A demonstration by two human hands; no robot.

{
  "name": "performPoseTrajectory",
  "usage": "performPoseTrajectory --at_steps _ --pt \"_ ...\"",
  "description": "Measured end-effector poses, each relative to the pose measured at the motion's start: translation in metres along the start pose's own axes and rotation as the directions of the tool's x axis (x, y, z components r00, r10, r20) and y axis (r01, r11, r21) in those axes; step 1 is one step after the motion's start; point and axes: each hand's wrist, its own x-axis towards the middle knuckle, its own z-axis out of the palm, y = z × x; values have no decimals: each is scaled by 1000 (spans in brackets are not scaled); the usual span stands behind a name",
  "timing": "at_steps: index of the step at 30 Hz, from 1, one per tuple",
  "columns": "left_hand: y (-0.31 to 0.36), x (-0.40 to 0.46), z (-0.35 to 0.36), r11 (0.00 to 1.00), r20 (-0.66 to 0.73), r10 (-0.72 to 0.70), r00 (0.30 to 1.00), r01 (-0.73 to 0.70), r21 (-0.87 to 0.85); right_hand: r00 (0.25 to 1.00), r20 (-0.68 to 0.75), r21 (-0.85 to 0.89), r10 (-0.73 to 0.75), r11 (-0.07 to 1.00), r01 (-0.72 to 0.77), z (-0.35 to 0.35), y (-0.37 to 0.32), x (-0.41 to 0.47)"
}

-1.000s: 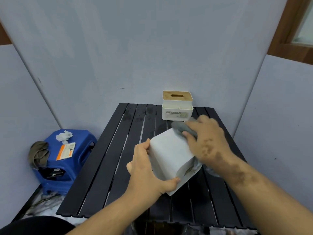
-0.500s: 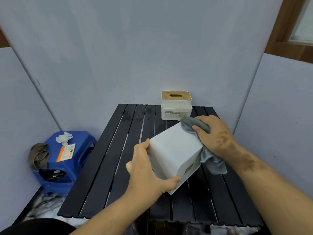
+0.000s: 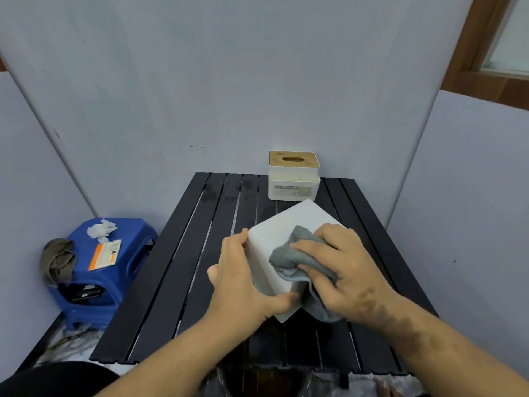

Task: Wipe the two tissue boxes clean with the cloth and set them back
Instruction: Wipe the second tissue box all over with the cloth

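Observation:
A plain white tissue box [image 3: 289, 224] is tilted on one corner above the middle of the black slatted table [image 3: 177, 270]. My left hand [image 3: 243, 282] grips its left side, thumb along the near edge. My right hand [image 3: 340, 267] holds a bunched grey cloth [image 3: 289, 256] and presses it against the box's upward-facing side. Part of the cloth hangs below my right palm. A second white tissue box with a wooden lid [image 3: 293, 176] stands upright at the table's far edge.
A blue plastic stool [image 3: 106, 270] stands left of the table with crumpled tissue, an orange-and-white packet and an olive rag on it. Grey partition panels close in behind and on both sides. A dark round container sits under the table's near edge.
My right hand has slid the cloth from the box's far top corner down toward me across its face. The box stays tilted in my left hand.

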Motion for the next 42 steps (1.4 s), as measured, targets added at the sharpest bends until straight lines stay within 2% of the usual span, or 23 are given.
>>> performPoseTrajectory --at_steps 2,5,8,10,15,18,21,25,32,40,42 --pt "-1 1 -1 1000 9 -9 1000 9 2 999 44 -52 -8 999 10 -6 13 0" --pt "-1 3 -3 1000 18 -19 1000 19 17 978 -57 -4 199 980 -199 -16 41 -5" --pt "0 4 -5 1000 32 -14 999 13 21 885 -209 72 415 909 -410 -18 60 -12" --pt "2 6 -6 999 45 -8 999 7 33 845 -228 120 484 875 -469 -18 64 -14" --pt "12 9 -11 998 90 -34 995 30 53 860 -100 132 500 864 -486 -35 66 -19" --pt "22 12 -19 997 81 -33 996 28 67 845 -10 175 535 833 -525 -47 70 -20" --pt "35 15 -27 975 117 40 992 -64 212 826 33 214 563 803 -556 -56 72 -21" --pt "44 24 -32 925 175 44 984 -106 364 826 134 126 548 817 -563 -65 74 -17" --pt "74 58 -18 704 244 27 969 -192 683 834 162 58 528 838 -542 -69 75 -13" --pt "110 93 14 517 430 -46 902 -347 783 838 167 49 519 845 -533 -72 76 -11" --pt "113 97 17 506 439 -34 898 -363 782 846 169 67 505 851 -521 -72 78 -11"
